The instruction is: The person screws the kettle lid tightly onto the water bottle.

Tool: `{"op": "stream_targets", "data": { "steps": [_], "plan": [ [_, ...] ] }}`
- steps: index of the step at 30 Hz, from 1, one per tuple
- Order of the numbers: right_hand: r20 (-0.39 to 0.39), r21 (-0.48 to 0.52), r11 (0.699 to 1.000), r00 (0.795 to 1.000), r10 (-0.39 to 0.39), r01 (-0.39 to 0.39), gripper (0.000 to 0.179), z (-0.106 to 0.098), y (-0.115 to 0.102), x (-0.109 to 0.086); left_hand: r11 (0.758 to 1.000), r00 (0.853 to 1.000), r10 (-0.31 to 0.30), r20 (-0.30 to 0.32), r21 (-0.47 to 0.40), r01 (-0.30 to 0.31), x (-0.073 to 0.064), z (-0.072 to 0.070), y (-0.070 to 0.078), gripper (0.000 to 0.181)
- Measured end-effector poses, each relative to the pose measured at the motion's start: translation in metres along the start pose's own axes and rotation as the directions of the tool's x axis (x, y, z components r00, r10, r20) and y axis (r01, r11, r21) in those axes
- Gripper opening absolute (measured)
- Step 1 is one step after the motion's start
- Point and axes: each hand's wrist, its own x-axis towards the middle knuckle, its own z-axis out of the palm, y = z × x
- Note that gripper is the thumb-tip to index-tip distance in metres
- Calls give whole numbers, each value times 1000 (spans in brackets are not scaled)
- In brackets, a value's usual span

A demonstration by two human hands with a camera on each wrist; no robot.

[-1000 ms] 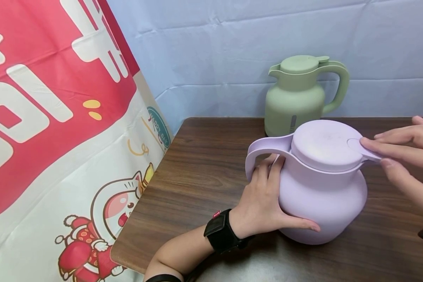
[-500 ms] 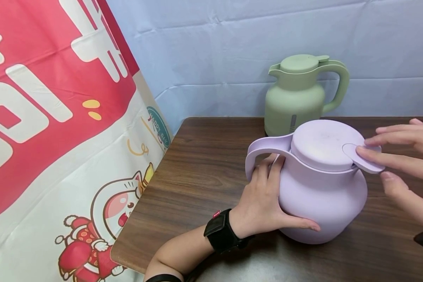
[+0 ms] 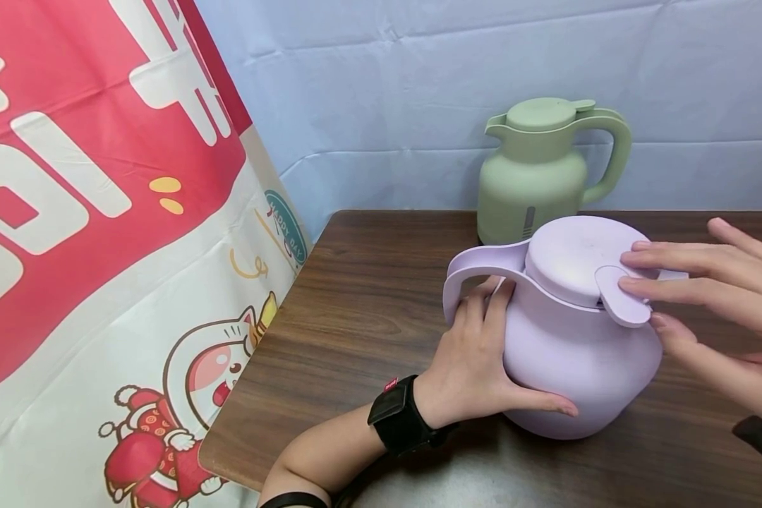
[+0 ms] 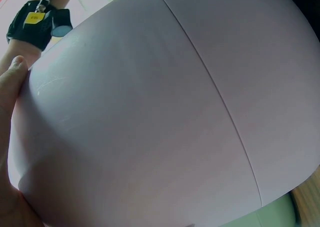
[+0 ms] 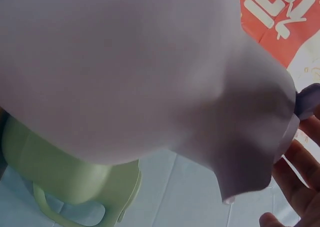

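Two jugs stand upright on the wooden table (image 3: 355, 296): the lilac jug (image 3: 578, 367) near me, right of centre in the head view, and the green jug (image 3: 533, 176) behind it at the rear edge, its base partly hidden. My hands are apart, one at each side of the lilac jug. My left hand (image 3: 473, 367) grips the body below the handle (image 3: 452, 282), which points to my left; the thumb lies across the front wall, the fingers pass under the handle, and their tips are hidden. My right hand (image 3: 724, 296) is extended at the lid (image 3: 584, 254), fingers spread and nearly straight, two fingertips touching the tab (image 3: 622, 296) and the area just beside it. The thumb tip is at the tab's outer end; whether it presses there I cannot tell. The lid is seated on the neck, and the tab points toward me, off the line of the spout (image 5: 245, 172). A black strap (image 3: 400, 416) encircles my left wrist. A pale blue cloth (image 3: 368, 106) hangs behind the table, and a red and white banner (image 3: 101, 233) hangs at left.
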Motion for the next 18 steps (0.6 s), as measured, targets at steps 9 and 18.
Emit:
{"op": "stream_targets", "data": {
  "steps": [9,18],
  "plan": [
    [-98,-19,994,989,-106,104,30,11,4,-1,1000,1000,8,-8,-2,-8,0,0,-1,145],
    [-67,-26,991,989,-133,132,31,16,-2,6,1000,1000,19,-21,3,-19,0,1,-1,145]
  ]
}}
